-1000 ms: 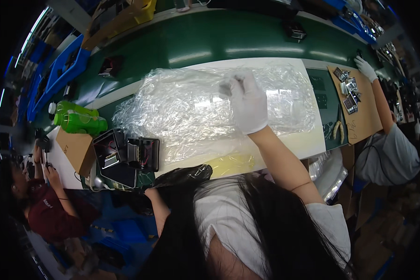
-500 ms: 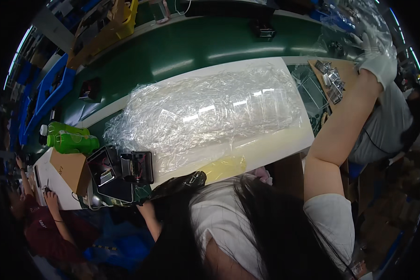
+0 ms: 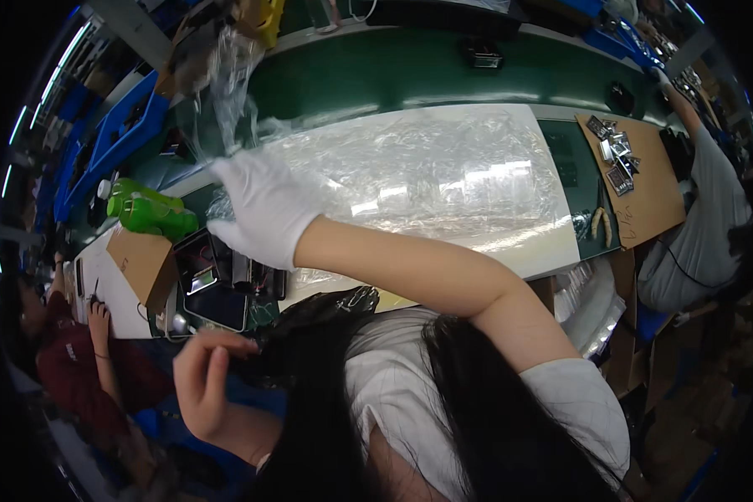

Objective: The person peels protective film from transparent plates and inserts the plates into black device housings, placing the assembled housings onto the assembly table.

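Head view: right hand [image 3: 263, 209], white-gloved, closed on clear film [image 3: 226, 75] lifted over the bench [image 3: 552, 251]. More film [image 3: 427, 176] lies spread there. Left hand [image 3: 205, 376], bare, loosely curled, empty. Step: handling film; steady lift needed.

A white bench top [image 3: 552, 251] carries crinkled clear plastic sheeting [image 3: 427, 180].

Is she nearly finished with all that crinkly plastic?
Done: a clear crinkly plastic sheet lies spread over the white worktop. In hand: her white-gloved right hand lifts a clear plastic bag above the sheet's left end, while her bare left hand holds nothing. Left: the small dark devices beside it sit unwrapped.
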A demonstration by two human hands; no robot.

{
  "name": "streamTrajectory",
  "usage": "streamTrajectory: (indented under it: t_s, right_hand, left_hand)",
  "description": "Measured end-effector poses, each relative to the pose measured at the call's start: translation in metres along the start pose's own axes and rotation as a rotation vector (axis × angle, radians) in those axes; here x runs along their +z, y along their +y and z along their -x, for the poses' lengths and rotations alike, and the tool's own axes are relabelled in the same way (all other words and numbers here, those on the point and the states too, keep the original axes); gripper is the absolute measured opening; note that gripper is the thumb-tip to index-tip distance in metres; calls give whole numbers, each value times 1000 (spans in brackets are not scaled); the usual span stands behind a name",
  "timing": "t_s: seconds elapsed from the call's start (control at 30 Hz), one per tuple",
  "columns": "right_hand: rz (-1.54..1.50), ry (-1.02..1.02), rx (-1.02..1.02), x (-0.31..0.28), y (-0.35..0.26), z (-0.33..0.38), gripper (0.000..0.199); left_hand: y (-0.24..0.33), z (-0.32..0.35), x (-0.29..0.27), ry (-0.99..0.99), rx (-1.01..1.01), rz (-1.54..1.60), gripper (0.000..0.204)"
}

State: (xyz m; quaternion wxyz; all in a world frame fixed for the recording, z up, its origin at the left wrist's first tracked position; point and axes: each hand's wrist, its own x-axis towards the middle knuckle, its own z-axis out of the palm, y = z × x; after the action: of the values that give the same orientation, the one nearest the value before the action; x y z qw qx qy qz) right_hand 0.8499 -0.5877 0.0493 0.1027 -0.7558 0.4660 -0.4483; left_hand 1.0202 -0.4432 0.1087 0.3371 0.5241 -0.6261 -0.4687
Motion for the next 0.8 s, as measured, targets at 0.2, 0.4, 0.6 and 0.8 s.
streamTrajectory:
  t_s: [0.2, 0.4, 0.6, 0.8]
  right_hand:
    - [-515, -221, 26, 59, 30, 53, 35]
    - [-38, -299, -272, 16, -2, 72, 16]
    - [-232, -226, -716, -75, 15, 89, 21]
    - [-135, 21, -445, -181, 46, 92, 31]
  left_hand:
    - [52, -121, 49, -108, 485, -169, 17]
    - [-4, -234, 126, -197, 481, -1102, 48]
    - [-24, -262, 133, -481, 380, -957, 40]
    - [-6, -251, 102, -584, 78, -144, 23]
